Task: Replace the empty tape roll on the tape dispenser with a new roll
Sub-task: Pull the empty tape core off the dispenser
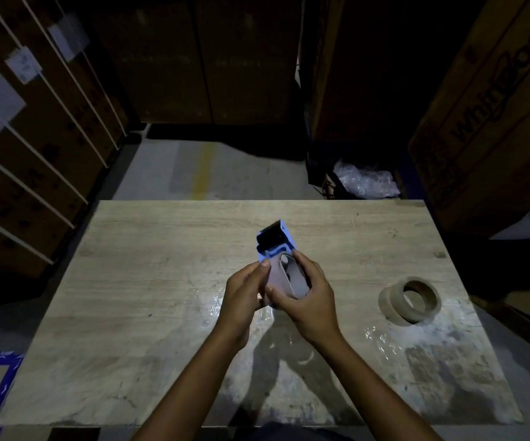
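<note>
Both of your hands are closed around the dispenser (275, 241), held up above the middle of the table (162, 281). Your left hand (244, 291) grips its near-left side, thumb lying along the edge; your right hand (305, 294) wraps the right side, fingers curled over the roll (289, 275) that sits in it. The serrated blade end points away from you.

That roll looks pale and thin, so I judge it to be the spent core, not yet off its hub; the light is too dim to be sure. On your right, well apart from your hands, two rolls (411, 300) lie on the table leaning against each other. Which one is the fresh one I cannot tell from here.

You seem to be at the removal step. Next, steady the body with your left hand and draw the core sideways off the hub with your right, keeping your fingers clear of the teeth. Then set it down and reach right for the new roll. Mind which way the tape unwinds before seating it.
</note>
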### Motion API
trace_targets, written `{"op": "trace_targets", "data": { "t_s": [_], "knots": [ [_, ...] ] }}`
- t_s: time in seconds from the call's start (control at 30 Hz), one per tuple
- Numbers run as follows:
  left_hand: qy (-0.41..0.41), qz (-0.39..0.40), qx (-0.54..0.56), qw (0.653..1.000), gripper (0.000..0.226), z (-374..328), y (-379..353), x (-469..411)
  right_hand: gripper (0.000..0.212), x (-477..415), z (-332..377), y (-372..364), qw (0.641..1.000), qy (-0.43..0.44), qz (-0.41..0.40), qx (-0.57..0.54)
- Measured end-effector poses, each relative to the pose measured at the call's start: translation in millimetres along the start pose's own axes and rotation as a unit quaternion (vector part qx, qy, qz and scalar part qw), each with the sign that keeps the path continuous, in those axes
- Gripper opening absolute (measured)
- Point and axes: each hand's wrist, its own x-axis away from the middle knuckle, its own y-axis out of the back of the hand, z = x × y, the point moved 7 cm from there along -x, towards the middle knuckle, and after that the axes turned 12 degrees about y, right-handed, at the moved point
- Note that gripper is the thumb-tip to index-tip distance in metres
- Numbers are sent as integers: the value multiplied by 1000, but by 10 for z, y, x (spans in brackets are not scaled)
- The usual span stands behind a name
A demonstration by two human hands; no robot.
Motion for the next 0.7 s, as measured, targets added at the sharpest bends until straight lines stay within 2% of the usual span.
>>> {"op": "trace_targets", "data": {
  "t_s": [0.13, 0.33, 0.43, 0.57, 0.7],
  "knots": [
    [12, 17, 18, 1000, 24, 38, -33, -59, 72, -5, 166, 22, 984, 96, 1, 152],
    [43, 35, 73, 996, 18, 131, -96, -161, 78, 23, 235, 27, 949, 144, 23, 280],
    [49, 47, 115, 991, 23, 147, -112, -211, 79, 14, 256, 47, 937, 171, 47, 300],
    [93, 77, 157, 980, 46, 165, -121, -305, 81, -39, 201, 87, 928, 185, 103, 307],
    [127, 44, 150, 979, 40, 187, -89, -359, 84, -83, 135, 82, 911, 188, 180, 320]
  ]
}}
